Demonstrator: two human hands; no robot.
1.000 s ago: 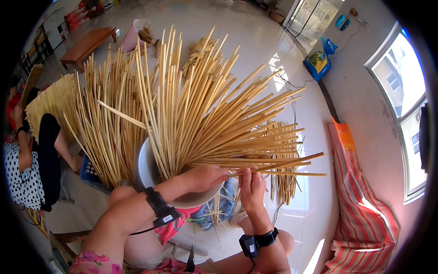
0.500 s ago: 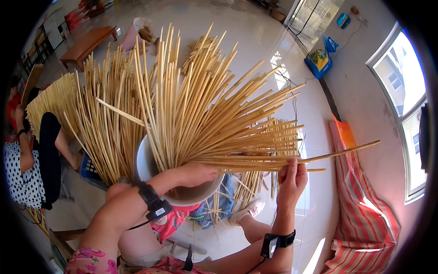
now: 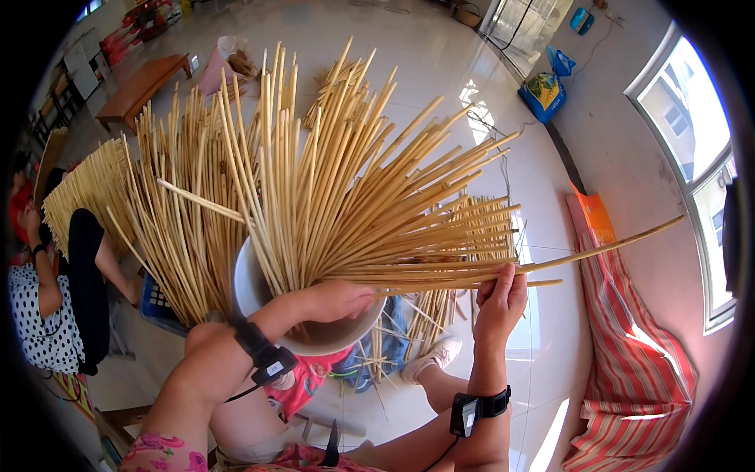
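A white bucket (image 3: 250,287) in front of me holds a wide, fanned mass of straw-coloured reed sticks (image 3: 354,197). My left hand (image 3: 336,300) lies over the bucket's mouth, its fingers closed on the lower ends of some nearly horizontal sticks. My right hand (image 3: 501,299) is off to the right, thumb and fingers pinched on a long, slightly bowed stick (image 3: 613,243) that reaches out past the other sticks. Beneath, loose short sticks (image 3: 376,362) lie over blue cloth (image 3: 355,370) by my foot.
Another person (image 3: 55,307) sits at left beside pale woven sticks (image 3: 86,189) and a blue crate (image 3: 157,303). A low wooden table (image 3: 138,90) stands behind. Striped cloth (image 3: 621,377) lies along the right wall under a window. A blue bag (image 3: 541,96) sits by the wall.
My right hand has moved right and up, carrying the long stick, whose end now reaches farther right and higher. My left hand has stayed at the bucket's mouth.
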